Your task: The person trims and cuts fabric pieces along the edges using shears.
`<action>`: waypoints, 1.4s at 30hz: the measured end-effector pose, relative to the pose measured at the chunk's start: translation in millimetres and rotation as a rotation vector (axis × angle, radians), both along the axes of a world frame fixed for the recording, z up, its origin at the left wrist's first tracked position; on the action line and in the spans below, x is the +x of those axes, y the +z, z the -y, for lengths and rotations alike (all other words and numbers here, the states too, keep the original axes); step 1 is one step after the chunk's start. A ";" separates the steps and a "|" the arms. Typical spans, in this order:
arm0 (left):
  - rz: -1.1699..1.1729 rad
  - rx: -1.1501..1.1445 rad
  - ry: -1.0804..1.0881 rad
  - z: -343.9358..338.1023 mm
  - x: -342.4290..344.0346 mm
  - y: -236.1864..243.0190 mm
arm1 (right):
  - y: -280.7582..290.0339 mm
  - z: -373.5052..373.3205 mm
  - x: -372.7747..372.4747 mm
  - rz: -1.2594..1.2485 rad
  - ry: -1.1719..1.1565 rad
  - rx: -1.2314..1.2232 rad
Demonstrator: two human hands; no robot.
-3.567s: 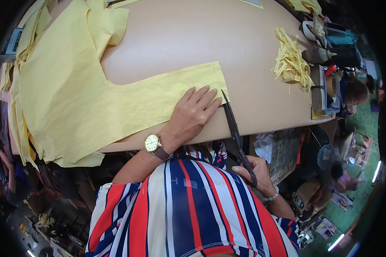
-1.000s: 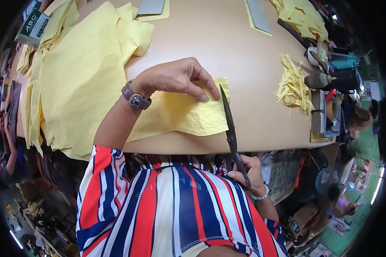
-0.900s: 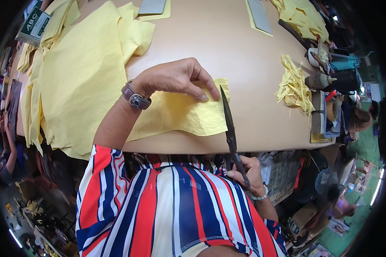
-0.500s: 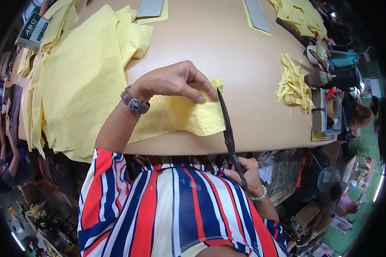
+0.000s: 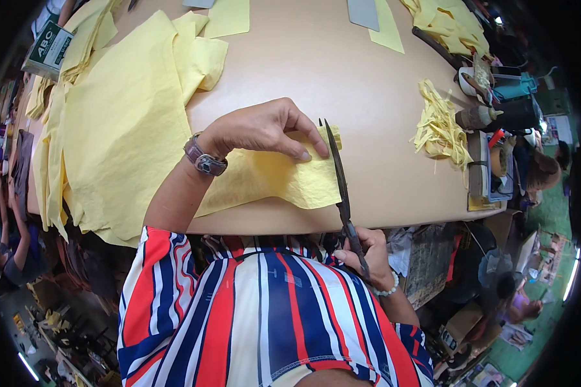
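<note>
The left hand [image 5: 271, 127] pinches a thin yellow cloth-like sheet [image 5: 265, 175] on the beige table [image 5: 394, 174]; the right hand [image 5: 372, 253] clasps long black metal scissors [image 5: 344, 209]. I fear drifting blades [image 5: 335, 155] could nick nearby fingertips [image 5: 305, 155].

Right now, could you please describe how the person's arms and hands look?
No gloves are worn. The left hand has a brown strap with a metal buckle at its wrist; the right hand has a bracelet of pale round beads. Loose sleeves, striped red, navy and white, leave both forearms bare.
</note>
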State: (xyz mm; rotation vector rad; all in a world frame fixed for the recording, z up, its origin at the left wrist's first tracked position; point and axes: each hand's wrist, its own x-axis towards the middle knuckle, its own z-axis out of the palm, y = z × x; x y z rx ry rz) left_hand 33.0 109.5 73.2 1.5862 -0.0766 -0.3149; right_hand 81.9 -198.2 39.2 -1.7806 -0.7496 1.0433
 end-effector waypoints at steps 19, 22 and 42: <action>0.009 0.035 0.006 -0.4 -1.5 4.6 | 0.3 -5.3 -5.2 -0.061 -0.031 -0.003; 0.021 0.042 -0.002 0.2 -1.7 5.1 | -1.6 -4.3 -7.3 -0.033 -0.032 0.013; 0.013 -0.165 0.194 -14.3 -38.8 -34.5 | 4.1 -62.2 99.2 0.724 -0.136 -0.349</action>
